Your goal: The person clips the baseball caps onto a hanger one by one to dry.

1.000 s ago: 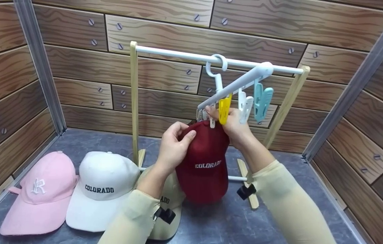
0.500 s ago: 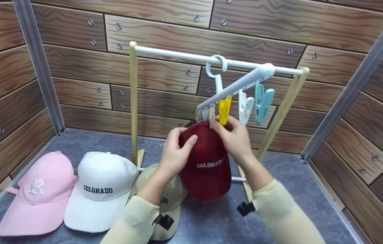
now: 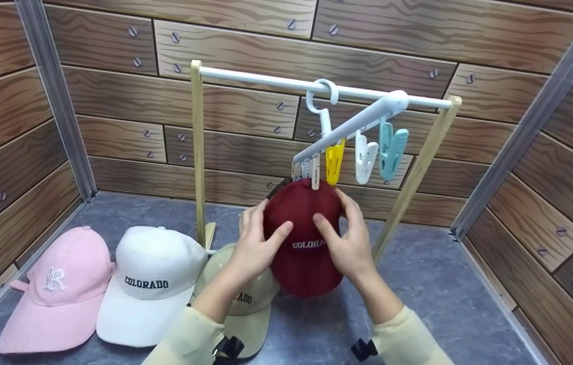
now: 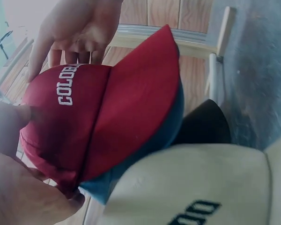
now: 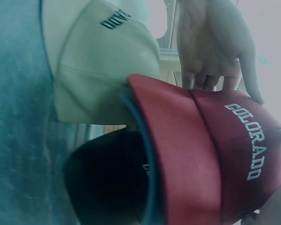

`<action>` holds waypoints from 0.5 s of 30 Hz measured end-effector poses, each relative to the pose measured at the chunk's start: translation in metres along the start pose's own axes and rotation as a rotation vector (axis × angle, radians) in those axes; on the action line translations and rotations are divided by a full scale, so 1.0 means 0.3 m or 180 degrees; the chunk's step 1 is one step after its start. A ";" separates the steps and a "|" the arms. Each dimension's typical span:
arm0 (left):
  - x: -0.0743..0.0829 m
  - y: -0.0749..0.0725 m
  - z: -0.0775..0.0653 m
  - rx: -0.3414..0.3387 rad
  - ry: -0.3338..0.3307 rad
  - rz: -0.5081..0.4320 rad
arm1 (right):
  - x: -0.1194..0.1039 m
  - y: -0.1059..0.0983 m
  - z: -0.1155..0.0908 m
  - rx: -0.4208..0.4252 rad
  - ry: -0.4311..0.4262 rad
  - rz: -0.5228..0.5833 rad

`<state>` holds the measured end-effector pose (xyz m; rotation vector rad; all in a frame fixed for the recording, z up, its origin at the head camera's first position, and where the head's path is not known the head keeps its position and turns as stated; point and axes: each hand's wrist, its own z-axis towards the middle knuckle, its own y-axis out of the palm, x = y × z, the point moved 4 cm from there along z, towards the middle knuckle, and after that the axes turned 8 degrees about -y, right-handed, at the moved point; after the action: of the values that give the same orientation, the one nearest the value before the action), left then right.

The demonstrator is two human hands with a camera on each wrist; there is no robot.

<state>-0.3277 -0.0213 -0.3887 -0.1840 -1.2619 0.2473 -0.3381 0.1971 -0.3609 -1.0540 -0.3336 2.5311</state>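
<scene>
A dark red baseball cap [image 3: 300,274] lettered COLORADO hangs from a pale clothespin [image 3: 315,172] on the near end of a white clip hanger [image 3: 352,129]. My left hand [image 3: 256,246] holds the cap's left side, thumb on its front. My right hand [image 3: 351,243] holds the opposite side, its thumb beside the lettering. Fingers of both hands reach behind the crown. In the right wrist view, a blue brim edge [image 5: 147,140] shows right behind the red brim, and a black cap [image 5: 107,173] hangs beyond. Yellow [image 3: 334,162], white [image 3: 366,159] and teal [image 3: 392,152] clothespins hang from the hanger with nothing in them.
A rack [image 3: 245,77] with wooden posts carries the hanger. Left of it, a pink cap [image 3: 55,289], a white cap [image 3: 147,304] and a beige cap [image 3: 248,329] lie on the grey table [image 3: 428,299]. Wood-patterned walls [image 3: 245,30] enclose the area.
My right hand has left the pale clothespin and come down onto the red cap's right side. My left hand has slid slightly lower on its side. The cap stays hanging from the clothespin.
</scene>
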 end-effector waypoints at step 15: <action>-0.055 -0.036 -0.081 -0.0321 -0.0230 0.0424 | 0.027 0.004 -0.146 -0.0026 0.0169 0.0123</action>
<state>-0.3082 -0.0365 -0.4080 -0.3489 -1.3368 0.3072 -0.3121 0.2026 -0.3967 -1.1391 -0.3123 2.5323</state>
